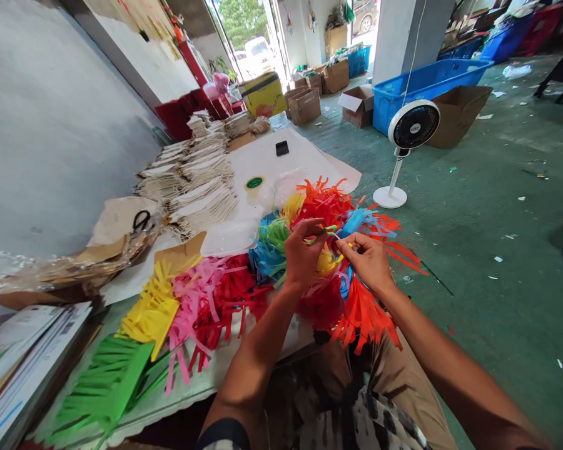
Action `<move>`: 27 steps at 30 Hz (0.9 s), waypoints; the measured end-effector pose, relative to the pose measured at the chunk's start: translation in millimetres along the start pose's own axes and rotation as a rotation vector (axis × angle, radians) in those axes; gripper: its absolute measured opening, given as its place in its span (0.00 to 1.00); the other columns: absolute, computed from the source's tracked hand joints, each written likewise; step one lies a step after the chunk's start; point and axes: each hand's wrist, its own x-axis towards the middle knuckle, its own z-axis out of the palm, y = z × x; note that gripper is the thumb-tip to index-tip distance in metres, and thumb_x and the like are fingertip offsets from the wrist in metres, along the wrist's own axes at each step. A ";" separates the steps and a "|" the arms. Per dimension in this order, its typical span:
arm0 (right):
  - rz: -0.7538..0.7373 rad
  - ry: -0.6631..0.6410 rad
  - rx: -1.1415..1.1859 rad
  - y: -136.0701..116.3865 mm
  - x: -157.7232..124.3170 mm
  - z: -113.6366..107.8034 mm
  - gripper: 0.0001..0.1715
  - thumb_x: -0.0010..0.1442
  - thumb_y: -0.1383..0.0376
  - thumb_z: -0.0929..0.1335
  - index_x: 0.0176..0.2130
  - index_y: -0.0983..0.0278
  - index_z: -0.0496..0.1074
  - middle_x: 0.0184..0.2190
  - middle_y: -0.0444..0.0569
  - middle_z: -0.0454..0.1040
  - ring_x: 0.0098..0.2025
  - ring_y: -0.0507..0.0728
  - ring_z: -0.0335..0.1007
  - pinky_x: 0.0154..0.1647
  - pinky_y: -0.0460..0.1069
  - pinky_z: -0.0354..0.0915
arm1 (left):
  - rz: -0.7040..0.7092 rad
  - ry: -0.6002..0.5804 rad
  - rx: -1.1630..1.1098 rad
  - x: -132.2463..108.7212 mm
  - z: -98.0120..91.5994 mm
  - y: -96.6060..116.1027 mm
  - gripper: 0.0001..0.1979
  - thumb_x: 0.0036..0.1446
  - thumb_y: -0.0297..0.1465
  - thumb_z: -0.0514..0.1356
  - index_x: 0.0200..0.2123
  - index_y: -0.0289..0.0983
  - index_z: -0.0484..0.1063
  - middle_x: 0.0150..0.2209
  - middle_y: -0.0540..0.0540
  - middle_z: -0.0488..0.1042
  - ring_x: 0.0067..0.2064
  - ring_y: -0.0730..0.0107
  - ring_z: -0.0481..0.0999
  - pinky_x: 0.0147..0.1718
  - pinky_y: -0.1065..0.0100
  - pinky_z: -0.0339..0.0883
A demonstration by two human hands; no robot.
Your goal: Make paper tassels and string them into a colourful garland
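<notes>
My left hand [303, 253] and my right hand [368, 259] are raised close together over a heap of fringed coloured paper [331, 219]. Both pinch a thin green and yellow paper strip [331, 234] that runs between their fingertips. The fingers of each hand are closed in a pinch. Under the hands lie red, orange, blue, yellow and green fringes. Further left on the table lie flat fringed sheets: green [106, 381], yellow [152, 309], pink [192, 306] and red [228, 300].
Stacks of pale paper bundles [192, 181] line the wall side. A tape roll [254, 183], a phone [282, 148] and scissors [141, 220] lie on the table. A white standing fan [410, 134], blue crates [426, 84] and cardboard boxes [304, 105] stand on the green floor.
</notes>
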 end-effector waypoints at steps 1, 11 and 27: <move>0.004 -0.007 -0.001 -0.3 0.0 0.2 0.20 0.62 0.50 0.72 0.29 0.61 0.79 0.23 0.44 0.72 0.26 0.53 0.60 0.29 0.49 0.53 | 0.014 0.001 0.025 -1.7 0.8 1.1 0.15 0.57 0.24 0.69 0.47 0.41 0.80 0.39 0.49 0.83 0.41 0.69 0.83 0.42 0.68 0.76; 0.057 -0.044 0.018 2.3 1.2 1.7 0.21 0.62 0.50 0.72 0.27 0.63 0.76 0.21 0.42 0.67 0.24 0.52 0.56 0.26 0.49 0.50 | 0.223 -0.017 0.234 -13.8 2.2 -3.7 0.12 0.63 0.24 0.67 0.48 0.43 0.80 0.43 0.48 0.84 0.43 0.68 0.83 0.38 0.69 0.77; -0.002 -0.070 0.057 1.4 -1.9 1.8 0.11 0.60 0.59 0.70 0.30 0.62 0.78 0.26 0.44 0.74 0.28 0.53 0.63 0.31 0.49 0.57 | 0.003 -0.146 0.042 -9.4 -2.5 -0.1 0.04 0.63 0.33 0.66 0.36 0.39 0.80 0.33 0.50 0.83 0.34 0.71 0.82 0.35 0.71 0.73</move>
